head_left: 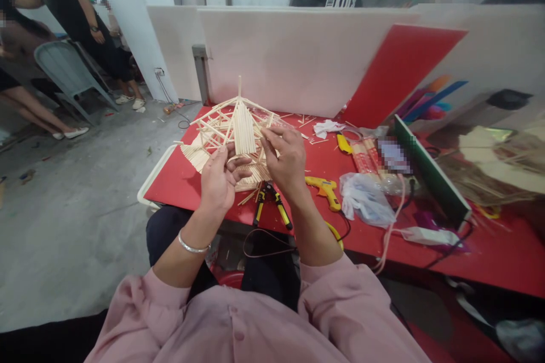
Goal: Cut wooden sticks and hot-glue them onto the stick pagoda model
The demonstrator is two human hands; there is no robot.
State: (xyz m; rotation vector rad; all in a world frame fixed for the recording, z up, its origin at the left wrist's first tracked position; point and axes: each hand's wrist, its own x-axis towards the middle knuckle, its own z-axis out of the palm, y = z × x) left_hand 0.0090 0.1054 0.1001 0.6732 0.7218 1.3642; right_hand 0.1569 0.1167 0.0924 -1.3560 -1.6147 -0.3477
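- Wooden sticks form a half-built model roof [232, 125] on the red tabletop [179, 184], its peak up, with one slatted panel already filled at the centre.
- Bare rafters at 10 o'clock and 2 o'clock of the peak suggest that much cladding is left.
- Left hand [219, 178] curls partly closed against the roof's lower edge, fingers touching the sticks; whether it grips one cannot be told.
- Right hand [287, 159] pinches the slatted panel's right edge, fingers bent and nearly closed.
- Yellow glue gun [326, 190] lies at 3 o'clock of the hands, yellow-handled pliers [268, 204] at 6 o'clock, loose sticks scattered beside them.
- Other people stand well apart at 10 o'clock.
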